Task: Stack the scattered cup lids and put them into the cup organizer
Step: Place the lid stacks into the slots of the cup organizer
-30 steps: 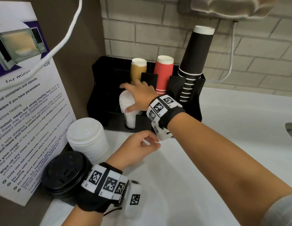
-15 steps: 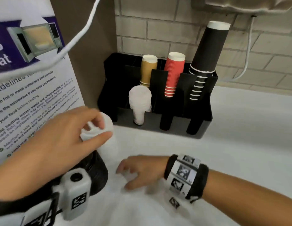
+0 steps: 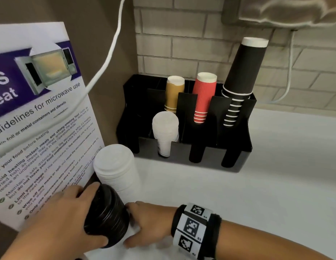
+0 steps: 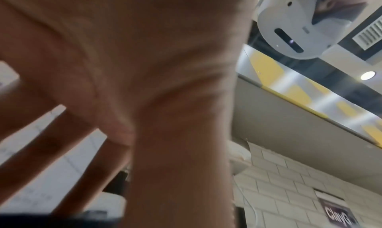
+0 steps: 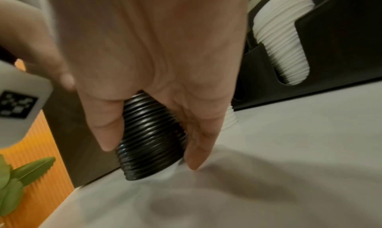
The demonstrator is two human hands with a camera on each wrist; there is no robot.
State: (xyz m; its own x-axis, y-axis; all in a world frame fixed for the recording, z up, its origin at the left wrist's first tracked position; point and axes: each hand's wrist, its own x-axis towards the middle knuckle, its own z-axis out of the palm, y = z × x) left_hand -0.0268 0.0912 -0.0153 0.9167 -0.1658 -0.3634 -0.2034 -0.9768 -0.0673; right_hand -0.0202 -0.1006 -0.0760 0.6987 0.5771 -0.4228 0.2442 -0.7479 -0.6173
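Note:
A stack of black cup lids (image 3: 107, 216) stands tilted on the white counter at the lower left. My left hand (image 3: 97, 214) grips it from the left and over the top. My right hand (image 3: 130, 225) holds its right side; in the right wrist view the thumb and fingers (image 5: 194, 149) straddle the ribbed black stack (image 5: 148, 136). A taller stack of white lids (image 3: 114, 166) stands just behind it. The black cup organizer (image 3: 236, 164) sits against the brick wall, with white lids (image 3: 165, 128) in a front slot. The left wrist view shows only my blurred palm (image 4: 124, 84).
The organizer also holds tan cups (image 3: 174, 92), red cups (image 3: 203, 96) and tall black cups (image 3: 240, 79). A microwave guidelines poster (image 3: 41, 128) leans at the left, crossed by a white cable (image 3: 107, 61). White counter (image 3: 257, 194) extends to the right.
My left hand left the white lid stack and came down onto the black stack. My right hand moved left from the counter to the black stack's side.

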